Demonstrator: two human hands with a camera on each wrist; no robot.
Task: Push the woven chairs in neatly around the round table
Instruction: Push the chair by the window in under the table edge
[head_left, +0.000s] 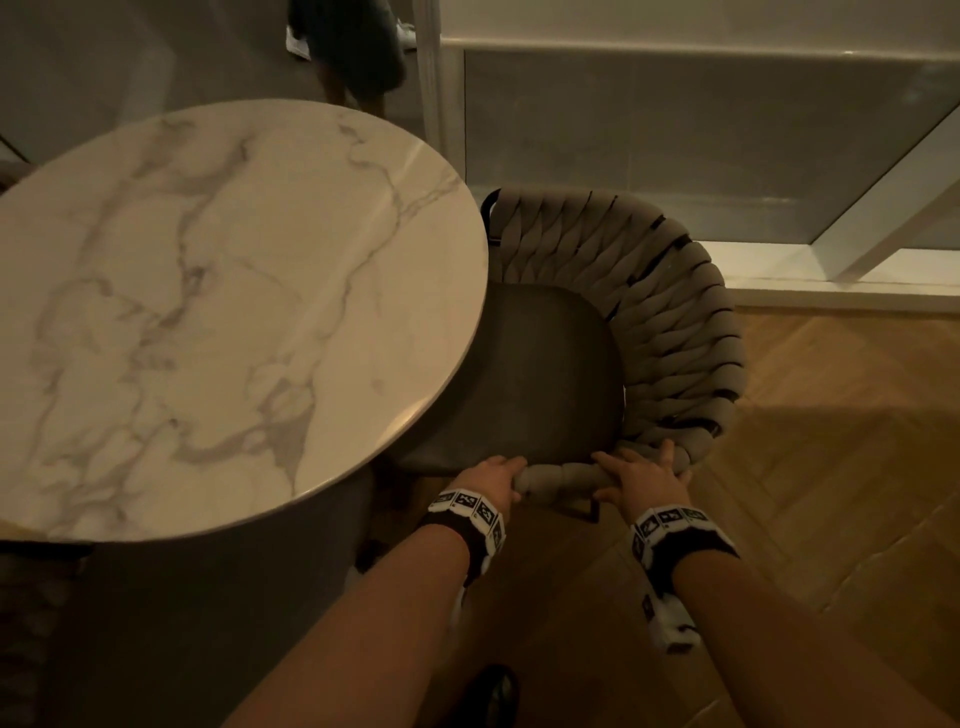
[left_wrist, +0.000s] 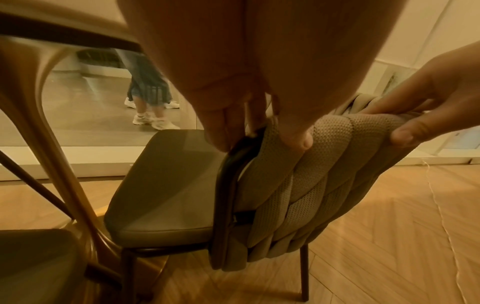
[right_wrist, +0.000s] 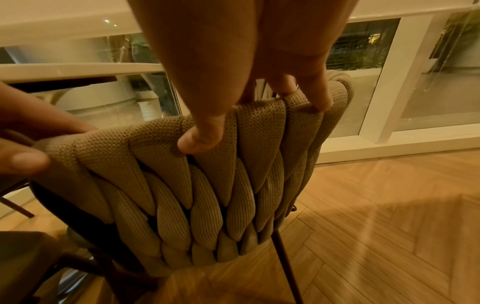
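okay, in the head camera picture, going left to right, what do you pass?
Round marble table → chair seat → woven chair back → wooden floor. Low down, the left hand comes before the right hand, both on the chair's top edge.

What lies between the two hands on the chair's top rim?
Only a bare stretch of the woven chair rim lies between left hand and right hand, in the head view.

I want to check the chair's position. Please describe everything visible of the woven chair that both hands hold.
The woven chair has a curved back of thick beige knitted bands plaited over a dark frame, a dark padded seat and thin dark legs. It stands upright on the wooden floor, its seat partly under the round table. The left hand and right hand grip its top rim.
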